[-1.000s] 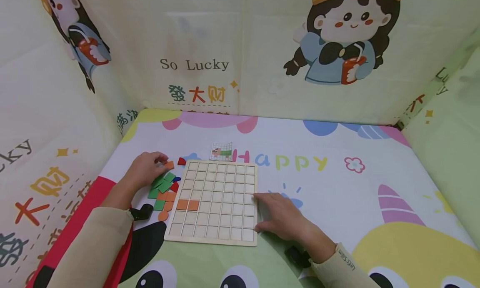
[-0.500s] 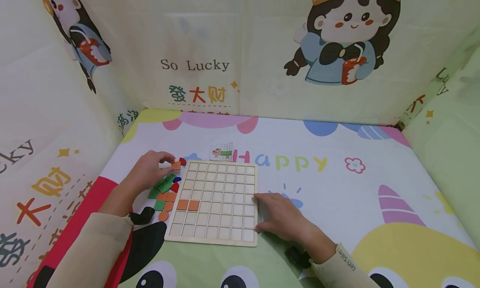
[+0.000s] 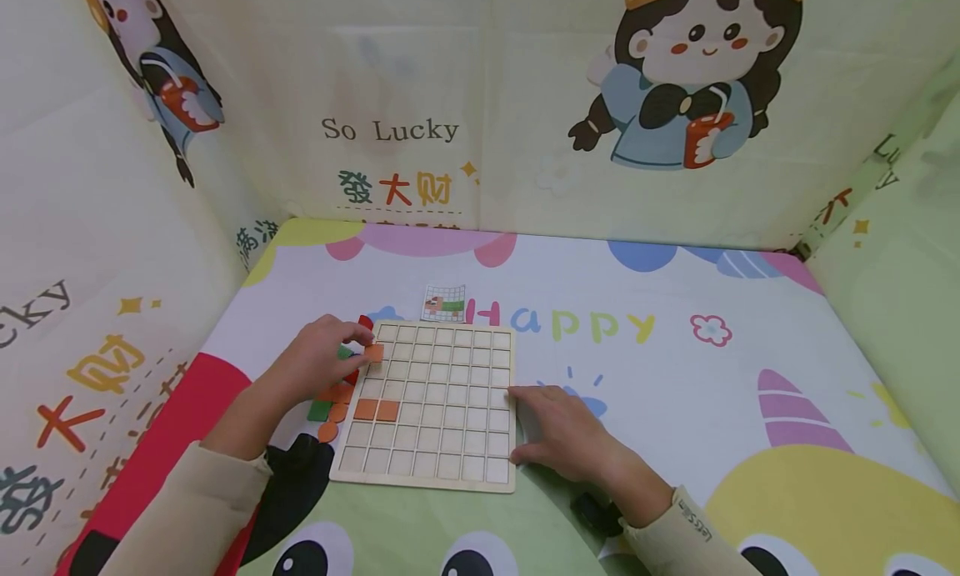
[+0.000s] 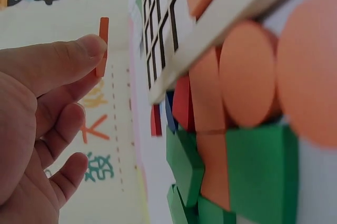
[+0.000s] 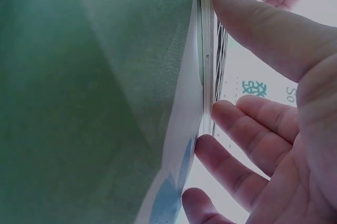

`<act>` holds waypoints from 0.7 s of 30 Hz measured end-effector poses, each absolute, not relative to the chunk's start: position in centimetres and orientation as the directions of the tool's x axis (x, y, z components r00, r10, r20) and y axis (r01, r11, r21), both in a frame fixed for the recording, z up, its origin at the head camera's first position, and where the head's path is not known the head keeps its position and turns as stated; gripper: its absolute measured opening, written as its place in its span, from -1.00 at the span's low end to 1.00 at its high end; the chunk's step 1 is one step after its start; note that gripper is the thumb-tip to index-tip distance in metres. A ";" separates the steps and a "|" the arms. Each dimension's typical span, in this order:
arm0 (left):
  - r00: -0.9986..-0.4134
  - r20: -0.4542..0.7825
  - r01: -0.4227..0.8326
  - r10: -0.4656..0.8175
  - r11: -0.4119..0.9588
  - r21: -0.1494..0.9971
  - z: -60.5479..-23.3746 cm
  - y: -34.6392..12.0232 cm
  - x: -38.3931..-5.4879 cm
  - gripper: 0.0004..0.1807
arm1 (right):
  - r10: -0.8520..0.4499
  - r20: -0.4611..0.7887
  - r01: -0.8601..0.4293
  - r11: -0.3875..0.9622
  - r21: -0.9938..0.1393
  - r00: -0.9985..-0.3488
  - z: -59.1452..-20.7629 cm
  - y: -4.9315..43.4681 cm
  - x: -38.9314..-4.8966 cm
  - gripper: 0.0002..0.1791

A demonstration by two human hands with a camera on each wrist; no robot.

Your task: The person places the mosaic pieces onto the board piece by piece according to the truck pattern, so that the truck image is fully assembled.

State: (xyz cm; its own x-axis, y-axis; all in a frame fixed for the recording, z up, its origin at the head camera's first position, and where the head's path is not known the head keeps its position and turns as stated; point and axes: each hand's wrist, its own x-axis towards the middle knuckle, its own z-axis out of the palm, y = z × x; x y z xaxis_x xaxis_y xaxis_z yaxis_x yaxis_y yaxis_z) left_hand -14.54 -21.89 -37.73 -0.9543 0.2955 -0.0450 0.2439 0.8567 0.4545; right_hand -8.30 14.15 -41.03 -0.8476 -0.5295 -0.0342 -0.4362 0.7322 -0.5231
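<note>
My left hand point(image 3: 318, 359) pinches a thin orange square tile point(image 4: 103, 30) between thumb and forefinger, over the left edge of the wooden grid board point(image 3: 420, 482). In the left wrist view the tile stands edge-on, and the other fingers are loosely bent. Two orange squares point(image 3: 387, 411) lie side by side in cells at the board's left. My right hand point(image 3: 562, 434) rests at the board's right edge, thumb and fingertips against it and spread apart. Green squares point(image 4: 263, 176), orange discs point(image 4: 250, 74) and red pieces lie left of the board, partly hidden by my left hand.
A small pattern card point(image 3: 444, 303) with a coloured grid picture lies just behind the board. The printed tablecloth point(image 3: 637, 376) stretches to the right. Fabric walls point(image 3: 525, 101) with cartoon prints enclose the table at the back and sides.
My left hand has carried the orange square tile right and slightly nearer, from the loose pieces to over the board's left edge. The right hand and board have stayed put.
</note>
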 end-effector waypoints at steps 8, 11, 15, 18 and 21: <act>-0.941 -0.044 0.283 0.336 0.851 0.442 -37.5 -20.8 -13.4 -0.67 | -0.536 -0.036 -0.439 0.727 -0.528 -0.844 -40.9 14.2 -8.3 -0.14; -0.938 -0.056 0.283 0.341 0.853 0.439 -37.4 -20.6 -13.1 -0.65 | -0.534 -0.038 -0.437 0.729 -0.527 -0.845 -40.9 14.2 -8.3 -0.14; -0.937 -0.062 0.287 0.345 0.855 0.433 -37.4 -20.2 -12.5 -0.66 | -0.533 -0.037 -0.437 0.731 -0.524 -0.845 -40.8 14.2 -8.2 -0.14; -0.934 -0.048 0.300 0.354 0.851 0.432 -37.5 -19.8 -12.1 -0.69 | -0.533 -0.037 -0.437 0.730 -0.526 -0.845 -40.8 14.2 -8.2 -0.14; -0.930 -0.036 0.316 0.366 0.845 0.432 -37.6 -19.5 -11.7 -0.69 | -0.532 -0.039 -0.436 0.730 -0.526 -0.846 -40.8 14.2 -8.2 -0.14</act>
State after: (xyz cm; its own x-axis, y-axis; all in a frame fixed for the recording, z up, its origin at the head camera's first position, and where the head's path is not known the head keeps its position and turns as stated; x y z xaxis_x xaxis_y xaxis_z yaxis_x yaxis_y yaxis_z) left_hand -11.71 -19.48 -37.59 -0.9298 0.3663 -0.0358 0.3162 0.8448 0.4316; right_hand -8.22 14.23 -40.84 -0.8456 -0.5325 -0.0387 -0.4357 0.7301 -0.5264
